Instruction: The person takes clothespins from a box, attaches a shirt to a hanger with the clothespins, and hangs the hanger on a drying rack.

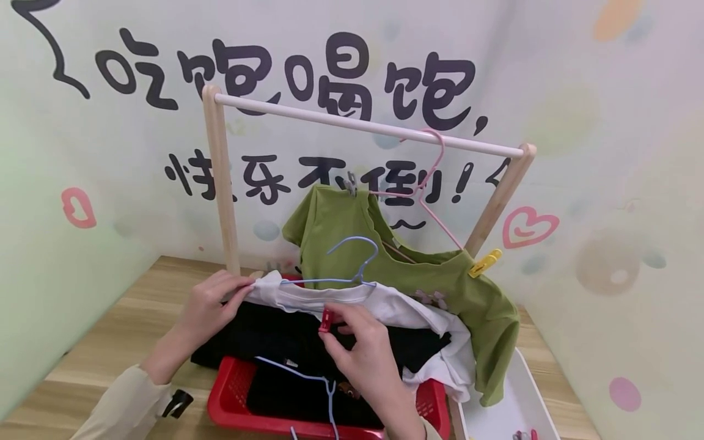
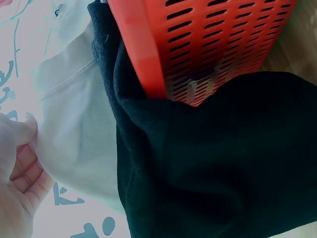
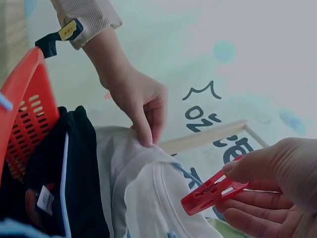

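My left hand (image 1: 211, 302) pinches the left shoulder of a white shirt (image 1: 396, 300), thumb against fingers. Inside the shirt's neckline sits a light blue hanger (image 1: 365, 263), its hook standing up above the collar. Between thumb and fingers, my right hand (image 1: 365, 348) holds a red clothespin (image 3: 213, 191) in front of the collar, apart from the left hand. Black clothing (image 1: 264, 330) lies below the white shirt, over a red basket (image 1: 231, 391). Another blue hanger (image 1: 330, 391) rests across the black cloth in the basket.
Behind stands a rack with a white rod (image 1: 330, 119) and wooden posts (image 1: 222, 183). From the rod, a pink hanger (image 1: 423, 183) carries a green shirt (image 1: 341, 232) with a grey clip (image 1: 351, 183) and a yellow clothespin (image 1: 485, 263). A white tray (image 1: 511, 403) holds small clips at right.
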Demonstrator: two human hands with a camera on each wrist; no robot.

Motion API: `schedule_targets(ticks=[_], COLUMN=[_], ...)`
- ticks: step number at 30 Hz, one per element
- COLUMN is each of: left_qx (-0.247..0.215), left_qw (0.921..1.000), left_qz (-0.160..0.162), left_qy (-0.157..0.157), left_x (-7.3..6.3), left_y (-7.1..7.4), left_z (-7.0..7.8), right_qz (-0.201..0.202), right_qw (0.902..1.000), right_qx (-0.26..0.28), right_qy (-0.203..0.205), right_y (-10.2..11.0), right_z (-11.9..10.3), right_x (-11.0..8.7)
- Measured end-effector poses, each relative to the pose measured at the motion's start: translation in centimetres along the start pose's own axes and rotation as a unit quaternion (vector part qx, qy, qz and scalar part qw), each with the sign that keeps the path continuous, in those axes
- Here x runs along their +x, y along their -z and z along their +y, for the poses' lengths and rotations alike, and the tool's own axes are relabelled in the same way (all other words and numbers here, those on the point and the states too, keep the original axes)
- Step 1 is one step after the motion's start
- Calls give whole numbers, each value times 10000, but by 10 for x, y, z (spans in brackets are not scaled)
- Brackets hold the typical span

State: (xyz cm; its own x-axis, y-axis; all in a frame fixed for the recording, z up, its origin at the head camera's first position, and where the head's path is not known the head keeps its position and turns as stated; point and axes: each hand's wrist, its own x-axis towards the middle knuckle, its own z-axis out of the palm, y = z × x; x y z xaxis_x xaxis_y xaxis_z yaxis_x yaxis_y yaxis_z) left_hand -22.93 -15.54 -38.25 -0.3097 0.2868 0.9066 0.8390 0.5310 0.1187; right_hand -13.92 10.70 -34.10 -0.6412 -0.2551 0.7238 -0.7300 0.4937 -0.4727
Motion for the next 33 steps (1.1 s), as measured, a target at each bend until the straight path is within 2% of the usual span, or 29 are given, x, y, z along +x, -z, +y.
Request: schedule_targets(ticks=[7,14,23,33], left_qx=[-5,37,38,-25], left_qw=[10000,9998,9998,9997], left_qz=[31,-38,-163,-159], left_qy=[-28,200,64,176], left_x=[-1,-1,-1,0], left_y=[2,4,5,5], left_z=[-1,1,2,3], right_qz=[2,37,172,377], right_qw=[9999,9993,9978,9957], right_qx=[115,293,380,12], right_qy=[92,224,523,847], right_y=[-12,-27,-52,-71], right_z=[-8,-13,-15,-15], right_x=[9,20,32,46])
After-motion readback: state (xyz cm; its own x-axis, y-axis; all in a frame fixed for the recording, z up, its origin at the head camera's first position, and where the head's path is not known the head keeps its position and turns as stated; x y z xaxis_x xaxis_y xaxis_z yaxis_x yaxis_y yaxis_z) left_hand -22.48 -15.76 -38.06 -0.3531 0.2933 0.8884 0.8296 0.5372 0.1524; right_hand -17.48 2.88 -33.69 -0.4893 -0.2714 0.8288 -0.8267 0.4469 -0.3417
